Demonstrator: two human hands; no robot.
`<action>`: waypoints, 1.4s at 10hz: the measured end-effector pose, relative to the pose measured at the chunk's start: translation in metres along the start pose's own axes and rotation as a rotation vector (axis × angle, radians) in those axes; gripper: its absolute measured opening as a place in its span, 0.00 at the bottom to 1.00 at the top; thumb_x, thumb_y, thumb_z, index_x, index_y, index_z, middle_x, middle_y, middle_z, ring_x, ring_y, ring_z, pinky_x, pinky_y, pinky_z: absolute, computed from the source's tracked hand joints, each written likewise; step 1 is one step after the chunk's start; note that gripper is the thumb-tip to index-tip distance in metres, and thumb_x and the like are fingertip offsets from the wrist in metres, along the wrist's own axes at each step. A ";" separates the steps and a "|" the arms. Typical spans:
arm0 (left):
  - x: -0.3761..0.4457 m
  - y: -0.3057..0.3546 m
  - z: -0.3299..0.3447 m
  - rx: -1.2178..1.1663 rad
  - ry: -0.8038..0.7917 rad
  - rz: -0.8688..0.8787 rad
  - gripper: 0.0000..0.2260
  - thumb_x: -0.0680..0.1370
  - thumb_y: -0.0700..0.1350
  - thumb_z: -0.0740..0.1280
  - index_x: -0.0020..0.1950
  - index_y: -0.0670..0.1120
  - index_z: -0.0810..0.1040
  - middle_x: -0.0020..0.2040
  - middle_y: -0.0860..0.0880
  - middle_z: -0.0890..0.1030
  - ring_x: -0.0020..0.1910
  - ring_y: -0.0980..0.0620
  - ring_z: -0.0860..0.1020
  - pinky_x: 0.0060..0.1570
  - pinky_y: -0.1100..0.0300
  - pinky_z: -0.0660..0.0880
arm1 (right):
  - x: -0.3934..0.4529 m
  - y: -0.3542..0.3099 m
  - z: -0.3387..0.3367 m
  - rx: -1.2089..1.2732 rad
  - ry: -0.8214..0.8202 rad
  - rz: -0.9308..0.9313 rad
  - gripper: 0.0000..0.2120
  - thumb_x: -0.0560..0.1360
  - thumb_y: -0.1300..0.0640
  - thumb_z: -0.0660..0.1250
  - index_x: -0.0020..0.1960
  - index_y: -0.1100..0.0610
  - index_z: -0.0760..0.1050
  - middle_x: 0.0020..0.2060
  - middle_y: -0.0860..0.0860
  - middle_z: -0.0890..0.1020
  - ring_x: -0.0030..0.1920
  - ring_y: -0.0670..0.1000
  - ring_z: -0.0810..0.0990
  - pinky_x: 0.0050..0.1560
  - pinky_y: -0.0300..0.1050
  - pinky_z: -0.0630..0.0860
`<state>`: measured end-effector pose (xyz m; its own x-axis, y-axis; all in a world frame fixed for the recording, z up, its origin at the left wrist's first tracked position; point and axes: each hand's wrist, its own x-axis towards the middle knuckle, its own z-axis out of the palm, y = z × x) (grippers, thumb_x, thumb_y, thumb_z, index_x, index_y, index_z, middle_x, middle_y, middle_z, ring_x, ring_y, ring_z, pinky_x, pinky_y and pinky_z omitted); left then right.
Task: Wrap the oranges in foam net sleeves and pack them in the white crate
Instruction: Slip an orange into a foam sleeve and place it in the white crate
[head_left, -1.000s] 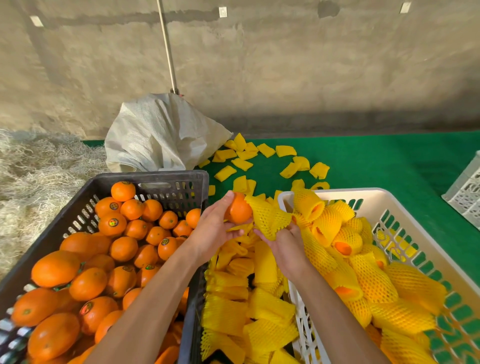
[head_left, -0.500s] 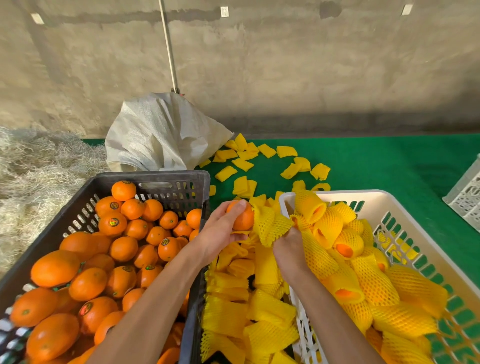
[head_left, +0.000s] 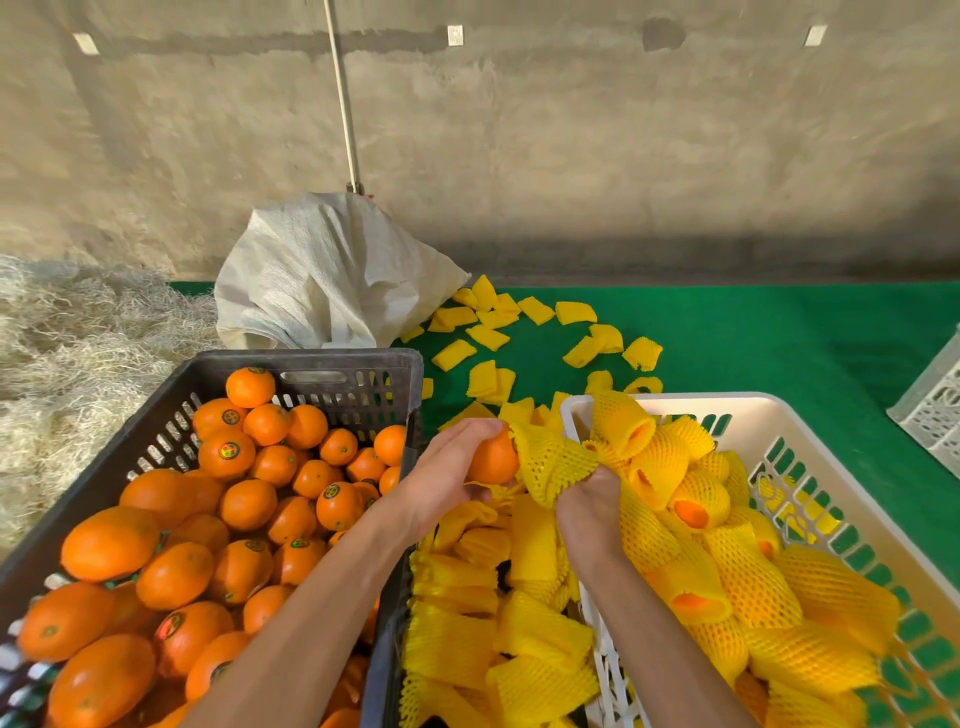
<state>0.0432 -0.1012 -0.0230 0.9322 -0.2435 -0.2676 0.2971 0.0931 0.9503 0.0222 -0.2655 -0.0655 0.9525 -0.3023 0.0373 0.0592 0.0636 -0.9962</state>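
Left hand (head_left: 451, 475) is gripping a bare orange (head_left: 493, 460), fingers curled over its top. Right hand (head_left: 589, 501) is clutching a yellow foam net sleeve (head_left: 553, 465), its open mouth touching the orange's right side; orange isn't inside it. White crate (head_left: 810, 499) is sitting right of the right hand, holding sleeved oranges (head_left: 727, 561). Dark crate (head_left: 332, 371) of unwrapped oranges (head_left: 234, 509) is sitting left of the left hand. Spare sleeves (head_left: 498, 613) are piling below and between the wrists, with more lying scattered beyond the hands on green matting (head_left: 753, 332). White woven sack (head_left: 322, 280) is slumping beyond the left hand against a bare concrete wall (head_left: 571, 145). Straw (head_left: 78, 353) is lying far left.
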 end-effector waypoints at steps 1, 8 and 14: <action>0.001 0.002 -0.001 -0.044 0.075 0.035 0.21 0.72 0.60 0.70 0.63 0.56 0.82 0.64 0.42 0.79 0.51 0.40 0.84 0.41 0.52 0.76 | 0.002 0.001 0.000 0.004 0.051 -0.004 0.14 0.77 0.73 0.69 0.41 0.55 0.81 0.39 0.54 0.85 0.41 0.58 0.84 0.35 0.37 0.80; 0.002 0.001 -0.001 -0.003 0.281 0.144 0.43 0.58 0.69 0.80 0.67 0.52 0.75 0.62 0.47 0.82 0.60 0.47 0.82 0.64 0.43 0.78 | -0.020 -0.019 0.004 0.167 -0.680 0.598 0.34 0.73 0.33 0.58 0.68 0.56 0.74 0.56 0.62 0.85 0.35 0.54 0.79 0.61 0.65 0.80; -0.003 -0.002 0.003 0.284 0.058 0.106 0.22 0.77 0.72 0.61 0.55 0.55 0.77 0.49 0.58 0.82 0.52 0.60 0.82 0.51 0.60 0.77 | -0.012 -0.003 0.004 0.407 -0.455 0.572 0.29 0.77 0.39 0.60 0.75 0.51 0.71 0.66 0.54 0.81 0.63 0.62 0.82 0.67 0.71 0.73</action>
<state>0.0392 -0.1038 -0.0237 0.9677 -0.1903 -0.1654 0.1355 -0.1608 0.9776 0.0116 -0.2581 -0.0622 0.8910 0.2886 -0.3504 -0.4497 0.4552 -0.7685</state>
